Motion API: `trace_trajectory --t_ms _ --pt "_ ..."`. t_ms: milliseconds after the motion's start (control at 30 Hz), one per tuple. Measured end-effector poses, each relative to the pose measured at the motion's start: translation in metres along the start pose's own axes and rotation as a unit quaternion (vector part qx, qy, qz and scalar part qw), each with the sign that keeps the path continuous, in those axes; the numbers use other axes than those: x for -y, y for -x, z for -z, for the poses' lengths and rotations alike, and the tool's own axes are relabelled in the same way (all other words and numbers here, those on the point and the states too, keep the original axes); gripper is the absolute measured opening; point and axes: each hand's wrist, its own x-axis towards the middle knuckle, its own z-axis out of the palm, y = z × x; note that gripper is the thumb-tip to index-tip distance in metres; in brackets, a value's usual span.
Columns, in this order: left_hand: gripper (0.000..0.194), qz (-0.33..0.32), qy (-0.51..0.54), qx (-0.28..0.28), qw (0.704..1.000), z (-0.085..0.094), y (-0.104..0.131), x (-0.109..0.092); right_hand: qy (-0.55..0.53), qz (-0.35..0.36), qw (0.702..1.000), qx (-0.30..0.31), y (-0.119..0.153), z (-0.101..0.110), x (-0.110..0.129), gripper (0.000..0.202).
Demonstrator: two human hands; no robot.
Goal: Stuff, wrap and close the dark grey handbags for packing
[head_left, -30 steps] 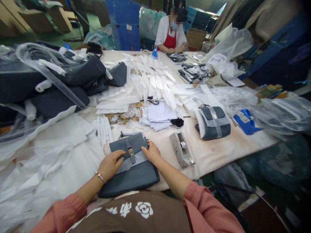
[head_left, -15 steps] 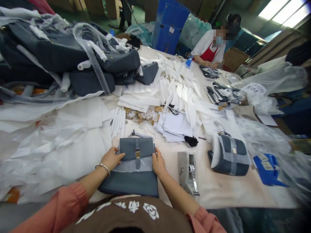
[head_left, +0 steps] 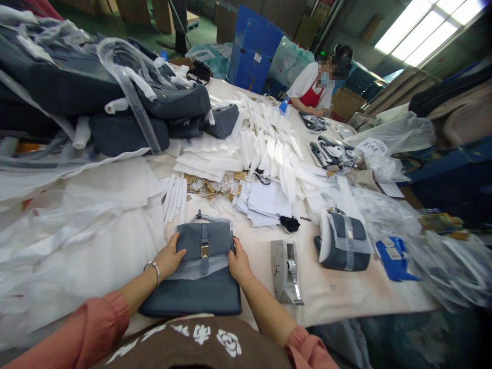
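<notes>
A dark blue-grey handbag [head_left: 192, 294] lies on the table right in front of me, its flap and gold-coloured buckle facing up. Between flap and body shows a pale sheet of wrapping. My left hand [head_left: 169, 259] grips the bag's left edge, thumb on the flap and fingers beneath. On the opposite edge, my right hand [head_left: 239, 260] pinches the bag's side near the flap; its fingertips are partly hidden. The bag's handle sticks out at the far end. To the right of my right hand stands a grey metal tape dispenser [head_left: 283, 271].
A wrapped handbag [head_left: 344, 241] and a blue tape dispenser [head_left: 395, 258] lie to the right. White paper sheets [head_left: 269, 200], tags [head_left: 215, 185] and foam strips [head_left: 280, 154] cover the middle. Bags are heaped [head_left: 161, 97] at left. A co-worker [head_left: 313, 89] is across the table.
The view has turned slightly, so the table's contents sit further left in the picture. Both hands keep their hold on the handbag, which stays nearly in place.
</notes>
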Motion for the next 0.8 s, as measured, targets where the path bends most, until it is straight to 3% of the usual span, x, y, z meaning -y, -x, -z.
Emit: trace_trajectory --t_ms 167,300,333,400,467,500,567,600,667,800 --pt "0.068 -0.011 -0.086 0.023 0.996 0.003 -0.001 -0.006 -0.015 0.006 1.0 -0.011 0.0 -0.003 -0.001 0.053" --pt "0.069 -0.007 -0.136 0.047 0.99 0.026 0.008 -0.015 -0.038 -0.007 0.999 -0.009 0.0 0.002 -0.002 0.05" --pt "0.066 -0.008 -0.158 0.035 0.987 0.035 0.012 -0.019 -0.049 -0.008 0.999 -0.005 0.001 0.005 -0.001 0.049" --pt "0.059 -0.037 -0.209 -0.047 0.976 0.051 0.016 -0.031 -0.068 -0.003 0.998 0.006 0.003 0.009 0.0 0.049" --pt "0.052 -0.119 -0.236 -0.147 0.953 0.058 0.015 -0.051 -0.07 0.011 0.997 0.007 0.005 0.011 0.003 0.051" --pt "0.049 -0.17 -0.232 -0.165 0.943 0.057 0.01 -0.063 -0.064 0.02 0.998 0.004 0.006 0.012 0.004 0.052" --pt "0.043 -0.247 -0.197 -0.109 0.943 0.046 -0.007 -0.088 -0.044 0.037 0.998 -0.008 0.008 0.013 0.007 0.054" --pt "0.041 -0.25 -0.173 -0.056 0.951 0.037 -0.019 -0.1 -0.034 0.045 0.998 -0.013 0.009 0.013 0.009 0.055" --pt "0.041 -0.202 -0.151 0.033 0.967 0.017 -0.047 -0.119 -0.015 0.062 0.998 -0.017 0.011 0.015 0.012 0.057" --pt "0.043 -0.16 -0.148 0.1 0.971 -0.008 -0.099 -0.136 0.025 0.115 0.993 -0.015 0.019 0.023 0.018 0.058"
